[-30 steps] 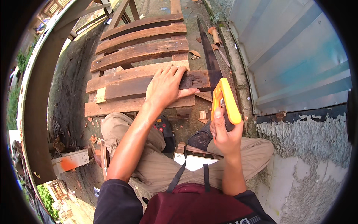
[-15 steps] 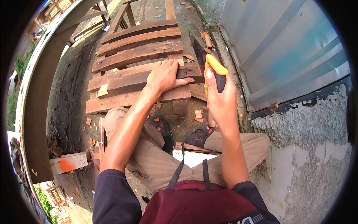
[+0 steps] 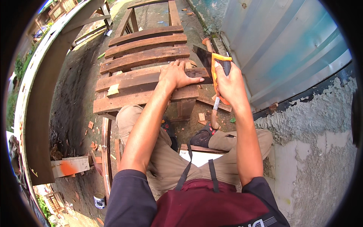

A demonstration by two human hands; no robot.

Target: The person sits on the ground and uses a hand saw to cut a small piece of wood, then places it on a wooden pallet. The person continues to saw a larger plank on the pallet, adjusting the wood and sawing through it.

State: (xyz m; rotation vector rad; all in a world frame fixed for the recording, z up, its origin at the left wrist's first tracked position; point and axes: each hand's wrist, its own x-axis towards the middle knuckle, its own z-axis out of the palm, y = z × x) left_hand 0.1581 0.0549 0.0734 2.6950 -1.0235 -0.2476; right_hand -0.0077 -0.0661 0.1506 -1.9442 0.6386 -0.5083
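My right hand (image 3: 230, 81) is closed around the yellow and black handle of a handsaw (image 3: 204, 57). The dark blade points away from me, at the right end of a dark wooden board (image 3: 141, 83). That board lies across a slatted wooden frame (image 3: 143, 56), and its end sticks out past the frame's right side. My left hand (image 3: 176, 76) presses on the board near that end, fingers over its far edge and thumb stretched toward the saw. Whether the teeth touch the wood is hard to make out.
On the ground by my shoe lies a tool with a curved wooden handle (image 3: 214, 119), near wood offcuts (image 3: 203, 118). A metal sheet wall (image 3: 280, 49) stands close on the right. Leftward are a paint can (image 3: 99, 200) and an orange-marked block (image 3: 70, 166).
The saw handle has moved forward, away from me, and the blade looks shorter. My left hand keeps its place on the board. With a slight view shift, the paint can has appeared.
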